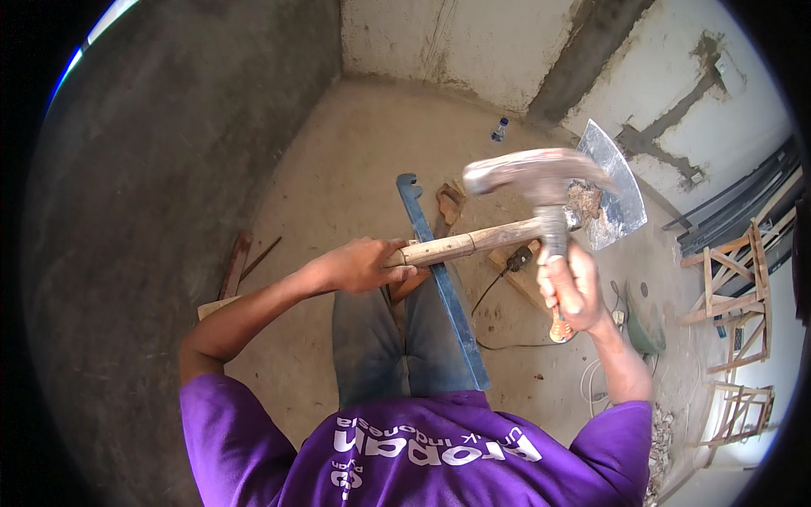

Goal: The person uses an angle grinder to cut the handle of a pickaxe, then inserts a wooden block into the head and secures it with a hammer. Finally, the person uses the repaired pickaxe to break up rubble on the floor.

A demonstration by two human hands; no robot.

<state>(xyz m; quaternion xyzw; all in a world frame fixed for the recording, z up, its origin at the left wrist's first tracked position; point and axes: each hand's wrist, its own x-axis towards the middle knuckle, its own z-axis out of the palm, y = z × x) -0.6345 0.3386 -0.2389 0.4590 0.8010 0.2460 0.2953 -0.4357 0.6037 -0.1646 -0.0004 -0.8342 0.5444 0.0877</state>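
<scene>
My left hand (363, 264) is closed around the end of a wooden handle (473, 242) that runs rightward to a broad, dirty metal blade (615, 190), like an axe or hoe head. Gripped in my right hand (576, 287) is a claw hammer by its lower shaft; the orange grip end (558, 328) sticks out below my fist. The hammer's steel head (528, 173) is motion-blurred, just above the spot where the handle meets the blade. Both tools are held in the air over my jeans-clad legs (384, 338).
A long blue metal bar (442, 279) lies on the concrete floor under the handle. A plastic bottle (500, 128) stands near the far wall. Wooden frames (737, 291) stack up at right, a black cable (500, 342) trails beside me, and wood scraps (237, 262) lie at left.
</scene>
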